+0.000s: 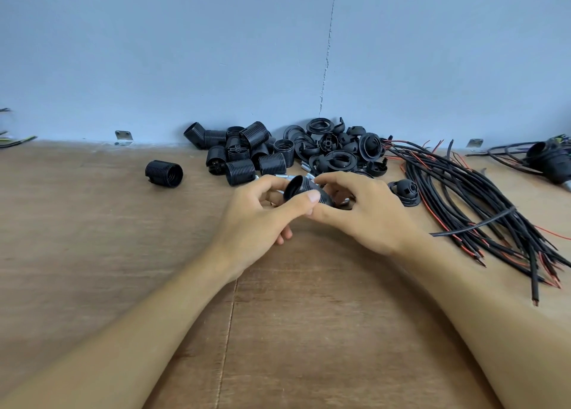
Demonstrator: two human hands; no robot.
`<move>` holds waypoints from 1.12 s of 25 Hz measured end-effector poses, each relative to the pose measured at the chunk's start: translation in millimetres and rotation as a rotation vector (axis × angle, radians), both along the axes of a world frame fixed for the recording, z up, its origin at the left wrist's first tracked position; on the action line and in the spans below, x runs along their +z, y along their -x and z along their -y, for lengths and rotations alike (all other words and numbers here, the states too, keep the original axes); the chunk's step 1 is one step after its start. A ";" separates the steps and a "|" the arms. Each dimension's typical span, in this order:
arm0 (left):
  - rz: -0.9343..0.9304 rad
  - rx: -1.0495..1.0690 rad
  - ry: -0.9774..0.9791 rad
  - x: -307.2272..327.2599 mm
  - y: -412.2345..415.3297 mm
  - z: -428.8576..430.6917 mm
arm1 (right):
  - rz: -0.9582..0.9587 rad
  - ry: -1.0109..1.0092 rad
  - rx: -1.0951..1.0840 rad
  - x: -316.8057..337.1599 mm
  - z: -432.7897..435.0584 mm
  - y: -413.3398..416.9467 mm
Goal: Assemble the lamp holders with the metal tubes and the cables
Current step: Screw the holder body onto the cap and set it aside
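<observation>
- While you hold the black lamp holder [304, 191] in both hands, keep its parts on one axis before turning; a crossed plastic thread would likely jam.
- Your left hand [256, 214] grips the open-mouthed end, with the thumb laid across the top of the body and the fingers curled beneath.
- Your right hand [367, 214] closes round the other end, fingers arched over it. What lies under those fingers is hidden, so you cannot tell whether a cap or tube is already seated.
- Judged from this grip, the step is a twist-together. Let one hand steady the holder while the other rotates, with light pressure only.
- The holder sits where your two thumbs meet. It appears lifted off the plywood table [123, 254] and is just in front of the silver metal tubes [304, 167].
- Spare threaded sleeves [244, 152] are piled beyond your left hand, and caps and rings [336, 150] beyond your right. The cable bundle [463, 198] lies to the right, apart from the grip.
</observation>
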State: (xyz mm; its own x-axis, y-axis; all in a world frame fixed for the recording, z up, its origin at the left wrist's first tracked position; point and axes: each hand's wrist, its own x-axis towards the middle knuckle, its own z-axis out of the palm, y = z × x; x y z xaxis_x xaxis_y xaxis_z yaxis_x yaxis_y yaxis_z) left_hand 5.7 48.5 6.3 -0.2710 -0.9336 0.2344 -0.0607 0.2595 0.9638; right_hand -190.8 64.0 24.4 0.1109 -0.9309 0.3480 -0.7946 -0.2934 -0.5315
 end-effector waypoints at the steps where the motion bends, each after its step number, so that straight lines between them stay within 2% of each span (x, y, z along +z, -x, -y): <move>1: -0.013 -0.001 -0.012 0.1 1.4 -0.8 | 0.003 -0.015 0.004 1.0 0.4 2.0; 7: -0.106 -0.015 -0.085 -2.9 8.5 -3.1 | -0.063 0.079 0.029 3.5 0.4 9.5; 12: -0.198 0.010 -0.190 -1.8 5.0 4.4 | 0.093 0.338 -0.172 1.7 7.6 18.9; 15: -0.146 0.006 -0.181 -3.8 5.6 4.0 | -0.016 0.219 -0.275 -3.7 11.1 19.5; 19: -0.166 -0.016 -0.172 -3.3 6.0 2.7 | -0.153 -0.024 -0.269 -4.9 7.4 11.0; 22: -0.166 -0.008 -0.131 -0.7 5.8 -0.1 | -0.184 0.001 -0.269 -5.5 7.7 9.1; 24: -0.170 0.000 -0.098 0.9 5.0 -1.1 | -0.027 0.087 -0.246 -5.1 7.4 8.8; 26: -0.194 0.011 -0.065 2.2 5.6 -0.9 | 0.335 0.128 -0.187 -2.1 7.9 7.2; 28: -0.243 0.039 -0.063 3.4 6.6 -0.1 | 0.739 0.034 -0.063 3.7 8.6 4.0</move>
State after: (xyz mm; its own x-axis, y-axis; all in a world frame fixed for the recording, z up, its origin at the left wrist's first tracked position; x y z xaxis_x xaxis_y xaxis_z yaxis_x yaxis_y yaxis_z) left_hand -0.8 48.6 9.8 -0.1775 -0.9570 0.2296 0.1662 0.2008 0.9654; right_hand -194.8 55.4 28.2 -0.2166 -0.9153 0.3395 -0.2490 -0.2845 -0.9258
